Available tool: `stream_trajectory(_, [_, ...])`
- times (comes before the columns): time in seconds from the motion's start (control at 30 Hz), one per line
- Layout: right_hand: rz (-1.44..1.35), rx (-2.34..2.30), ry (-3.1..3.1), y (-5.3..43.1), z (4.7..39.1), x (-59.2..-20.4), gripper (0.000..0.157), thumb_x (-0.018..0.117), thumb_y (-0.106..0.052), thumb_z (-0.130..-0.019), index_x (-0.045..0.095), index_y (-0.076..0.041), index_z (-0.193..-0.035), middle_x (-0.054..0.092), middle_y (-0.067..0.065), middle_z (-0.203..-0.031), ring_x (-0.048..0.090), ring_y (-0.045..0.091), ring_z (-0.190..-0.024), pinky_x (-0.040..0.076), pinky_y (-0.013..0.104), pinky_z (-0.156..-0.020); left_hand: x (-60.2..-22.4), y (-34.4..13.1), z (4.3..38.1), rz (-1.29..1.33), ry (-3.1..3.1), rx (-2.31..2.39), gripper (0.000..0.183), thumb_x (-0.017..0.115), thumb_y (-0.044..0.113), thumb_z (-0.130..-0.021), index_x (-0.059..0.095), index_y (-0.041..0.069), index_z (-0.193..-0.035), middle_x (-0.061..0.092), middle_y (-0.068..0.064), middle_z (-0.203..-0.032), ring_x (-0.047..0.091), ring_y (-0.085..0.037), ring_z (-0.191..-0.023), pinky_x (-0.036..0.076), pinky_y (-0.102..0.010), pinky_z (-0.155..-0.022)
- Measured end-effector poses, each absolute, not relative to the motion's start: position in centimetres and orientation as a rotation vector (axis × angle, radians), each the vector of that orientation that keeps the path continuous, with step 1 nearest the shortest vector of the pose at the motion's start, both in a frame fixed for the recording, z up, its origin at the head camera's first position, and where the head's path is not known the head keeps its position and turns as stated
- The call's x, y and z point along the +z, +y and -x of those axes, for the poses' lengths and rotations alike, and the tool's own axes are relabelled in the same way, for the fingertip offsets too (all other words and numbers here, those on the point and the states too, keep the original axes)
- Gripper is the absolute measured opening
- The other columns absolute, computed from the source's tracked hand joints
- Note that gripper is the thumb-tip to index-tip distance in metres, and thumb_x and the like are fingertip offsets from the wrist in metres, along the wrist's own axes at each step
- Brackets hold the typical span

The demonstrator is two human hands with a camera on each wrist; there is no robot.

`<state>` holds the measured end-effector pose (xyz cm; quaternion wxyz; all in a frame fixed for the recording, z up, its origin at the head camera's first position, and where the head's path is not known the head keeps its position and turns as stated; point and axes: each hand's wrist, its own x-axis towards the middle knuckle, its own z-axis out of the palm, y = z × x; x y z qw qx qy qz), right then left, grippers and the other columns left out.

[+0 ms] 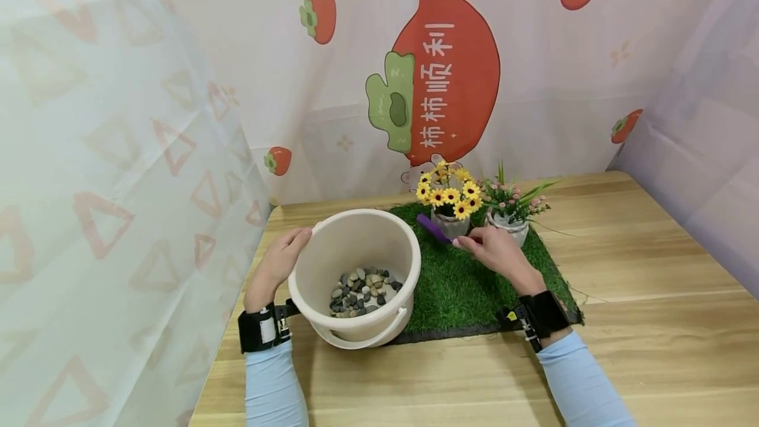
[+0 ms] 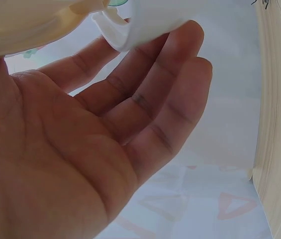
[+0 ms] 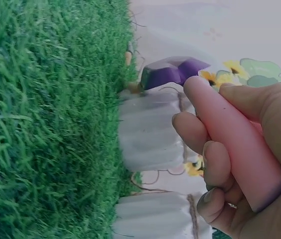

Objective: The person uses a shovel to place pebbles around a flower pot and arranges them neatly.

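Observation:
My left hand (image 1: 279, 262) grips the rim of a cream bucket (image 1: 350, 232) at its left side. Below that rim, the left wrist view shows the fingers (image 2: 150, 109) lightly bent against the bucket's outside; the thumb is hidden there. Pebbles (image 1: 364, 288) in grey, black and tan lie on the bucket's floor. In my right hand (image 1: 498, 252) is a small trowel with a purple blade (image 3: 172, 73) and a pink handle (image 3: 234, 139), the fingers curled round the handle. Its blade is above the artificial grass mat (image 1: 450, 288), close in front of the pot with yellow flowers (image 1: 450, 224).
A second white pot (image 1: 516, 229) with pink flowers and green leaves stands behind my right hand. The mat lies on a wooden table (image 1: 664, 269), right of the bucket. The bucket's handle (image 1: 379, 335) hangs down in front. A printed curtain (image 1: 534, 84) closes off the back.

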<state>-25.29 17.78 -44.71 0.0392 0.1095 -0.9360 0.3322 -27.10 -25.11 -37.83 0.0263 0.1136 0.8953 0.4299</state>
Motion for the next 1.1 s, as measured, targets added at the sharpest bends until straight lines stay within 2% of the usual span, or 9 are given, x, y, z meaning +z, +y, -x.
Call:
stream_trajectory(0.07, [-0.347,1.010,-2.865,18.0,25.2,-44.6,0.034,0.051,-0.036,-0.102,0.071,-0.009,-0.097,0.068,0.008,-0.080,0.053,0.014,-0.064,0.037,0.034,-0.066,-37.8,-25.1,27.1,-0.351,2.767,1.321,0.051,0.039,0.041,-0.106,0.058,0.001,-0.131,0.067,-0.024,-0.114,0.069,-0.026,-0.092,0.055,-0.028,-0.074])
stream_trajectory(0.3, [-0.387,0.996,-2.872,18.9,25.0,-43.9,0.031,0.053,-0.032,-0.102,0.071,-0.009,-0.092,0.069,0.011,-0.081,0.055,0.012,-0.066,0.039,0.033,-0.067,-36.5,-24.4,26.2,-0.334,2.773,1.308,0.043,0.039,0.028,-0.107,0.058,-0.005,-0.129,0.066,-0.028,-0.111,0.069,-0.026,-0.088,0.053,-0.028,-0.074])
stream_trajectory(0.43, [-0.394,0.983,-2.917,19.6,24.7,-43.4,0.029,0.053,-0.030,-0.102,0.070,-0.010,-0.091,0.068,0.011,-0.080,0.052,0.013,-0.063,0.036,0.033,-0.066,-37.9,-25.1,27.2,-0.340,2.784,1.308,0.047,0.039,0.035,-0.106,0.058,0.000,-0.130,0.068,-0.024,-0.112,0.068,-0.018,-0.086,0.053,-0.027,-0.074])
stream_trajectory(0.63, [-0.414,0.914,-2.974,20.6,24.4,-42.6,0.027,0.053,-0.031,-0.102,0.065,-0.015,-0.085,0.063,0.003,-0.076,0.047,0.015,-0.062,0.032,0.035,-0.067,-38.1,-25.1,27.3,-0.372,2.779,1.327,0.050,0.039,0.039,-0.106,0.059,-0.001,-0.129,0.067,-0.025,-0.109,0.068,-0.017,-0.083,0.055,-0.027,-0.071])
stream_trajectory(0.77, [-0.426,0.955,-2.992,21.0,24.3,-42.0,0.027,0.054,-0.032,-0.102,0.067,-0.015,-0.085,0.067,0.007,-0.080,0.057,0.018,-0.068,0.038,0.033,-0.068,-38.1,-25.1,27.2,-0.370,2.774,1.338,0.050,0.039,0.040,-0.106,0.060,-0.001,-0.128,0.068,-0.025,-0.108,0.068,-0.017,-0.081,0.055,-0.027,-0.070])
stream_trajectory(0.87, [-0.428,1.000,-3.013,21.4,24.3,-41.6,0.027,0.054,-0.031,-0.102,0.068,-0.014,-0.086,0.068,0.010,-0.080,0.060,0.020,-0.069,0.040,0.032,-0.068,-38.1,-25.2,27.3,-0.374,2.772,1.332,0.051,0.039,0.040,-0.106,0.058,-0.002,-0.129,0.067,-0.026,-0.110,0.068,-0.018,-0.083,0.055,-0.027,-0.071])
stream_trajectory(1.1, [-0.311,1.216,-3.046,22.6,23.8,-41.0,0.029,0.053,-0.031,-0.102,0.069,-0.008,-0.094,0.070,0.015,-0.079,0.059,0.020,-0.058,0.047,0.033,-0.055,-38.2,-25.1,27.4,-0.351,2.761,1.331,0.052,0.038,0.042,-0.106,0.058,0.000,-0.130,0.067,-0.024,-0.111,0.068,-0.021,-0.086,0.055,-0.027,-0.072])
